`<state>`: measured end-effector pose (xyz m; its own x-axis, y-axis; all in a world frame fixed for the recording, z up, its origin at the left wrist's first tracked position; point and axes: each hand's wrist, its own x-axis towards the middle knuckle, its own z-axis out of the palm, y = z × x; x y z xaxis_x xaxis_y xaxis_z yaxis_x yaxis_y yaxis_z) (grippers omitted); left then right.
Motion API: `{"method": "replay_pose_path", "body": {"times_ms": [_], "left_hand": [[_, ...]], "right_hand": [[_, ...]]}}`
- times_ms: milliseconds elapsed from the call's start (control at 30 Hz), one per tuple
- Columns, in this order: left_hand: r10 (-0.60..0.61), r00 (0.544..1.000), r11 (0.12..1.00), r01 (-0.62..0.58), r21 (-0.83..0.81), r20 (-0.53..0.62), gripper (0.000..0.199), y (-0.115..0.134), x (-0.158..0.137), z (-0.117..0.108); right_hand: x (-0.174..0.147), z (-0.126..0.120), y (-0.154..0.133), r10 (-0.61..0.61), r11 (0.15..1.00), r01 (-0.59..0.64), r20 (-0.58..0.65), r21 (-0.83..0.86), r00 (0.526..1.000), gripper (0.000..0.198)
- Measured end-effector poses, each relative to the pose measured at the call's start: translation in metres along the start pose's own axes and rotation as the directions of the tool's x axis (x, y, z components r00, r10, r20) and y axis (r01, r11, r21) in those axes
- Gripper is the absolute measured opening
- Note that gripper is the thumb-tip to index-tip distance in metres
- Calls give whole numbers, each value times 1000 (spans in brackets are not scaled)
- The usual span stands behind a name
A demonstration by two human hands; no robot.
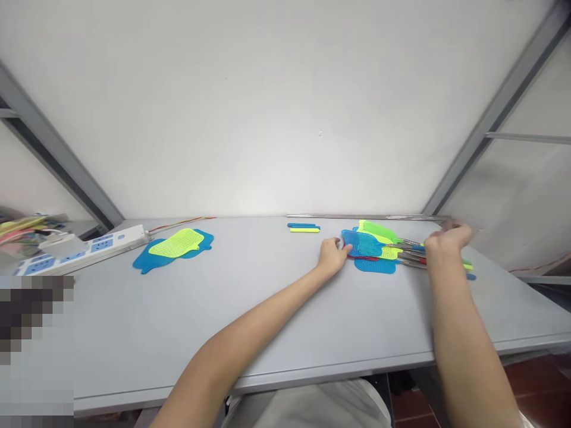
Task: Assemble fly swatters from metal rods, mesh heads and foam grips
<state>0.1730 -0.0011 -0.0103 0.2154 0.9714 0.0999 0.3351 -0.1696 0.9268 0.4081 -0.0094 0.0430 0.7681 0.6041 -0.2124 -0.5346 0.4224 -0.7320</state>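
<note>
On the right half of the table lies a pile of fly swatters with metal rods, their mesh heads pointing left. A blue fly swatter (363, 242) is on top, over yellow-green, red and blue heads. My left hand (332, 257) pinches the left edge of the blue head between thumb and fingers. Above the handle ends, my right hand (448, 235) is smeared by motion; its fingers look bent, and whether they hold anything is unclear. Close to the left hand lie short blue (304, 226) and yellow (305, 230) handle pieces.
Loose swatter heads, a yellow one (177, 242) over blue ones (154, 257), lie at the left. Behind them stretches a white power strip (89, 248) with a plug. Thin metal rods (357, 216) lie along the back wall. Grey frame posts (482, 119) stand at both sides.
</note>
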Motion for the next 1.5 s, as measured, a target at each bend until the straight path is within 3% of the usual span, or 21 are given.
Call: {"method": "replay_pose_path", "body": {"times_ms": [67,233,367,400,533,600,700,800,900,1033,1167,1300,1400,1467,1500], "left_hand": [[44,997,998,-40,53,-67,31,2,1,-6],[163,983,980,-151,132,-85,25,-2,-11,-33],[258,965,950,-243,197,-52,26,-19,-31,-86],[286,957,924,-262,277,-50,27,-25,-35,-104],[237,948,822,-78,564,-213,32,-53,-36,-188],[198,899,736,127,665,-392,32,-63,-31,-231],[145,837,722,275,635,-527,32,-73,-26,-282],[18,787,703,429,568,-617,46,-79,-29,-315],[-166,722,657,590,471,-672,62,-88,-36,-331],[-230,697,662,624,416,-679,63,-100,-37,-342],[-194,705,707,583,401,-682,66,-105,-33,-344],[-137,640,765,554,330,-756,63,-100,-32,-341],[-97,602,803,518,295,-792,48,-91,-37,-340],[-102,630,895,395,205,-770,33,-83,-40,-339],[-139,634,948,307,82,-761,27,-79,-41,-338]], "right_hand": [[-9,6,9,4,1000,-4,-3,24,1000,25],[-38,25,41,211,977,-210,144,-27,967,23],[-56,34,65,337,941,-321,236,-102,912,22],[-60,35,69,357,934,-339,250,-110,900,22],[-74,38,82,422,906,-381,351,-182,836,22],[-81,38,85,433,900,-364,402,-240,807,21],[-90,39,88,463,883,-365,433,-294,773,20],[-94,38,90,521,853,-425,445,-302,729,21],[-96,38,92,551,834,-465,451,-296,702,22],[-97,38,95,560,828,-464,437,-315,703,23],[-97,37,98,578,815,-473,437,-334,689,23],[-95,36,99,581,813,-478,441,-331,684,22],[-95,35,100,585,811,-484,446,-329,677,23],[-95,35,100,589,808,-480,449,-342,672,23],[-95,35,100,589,808,-475,452,-350,670,23]]}}
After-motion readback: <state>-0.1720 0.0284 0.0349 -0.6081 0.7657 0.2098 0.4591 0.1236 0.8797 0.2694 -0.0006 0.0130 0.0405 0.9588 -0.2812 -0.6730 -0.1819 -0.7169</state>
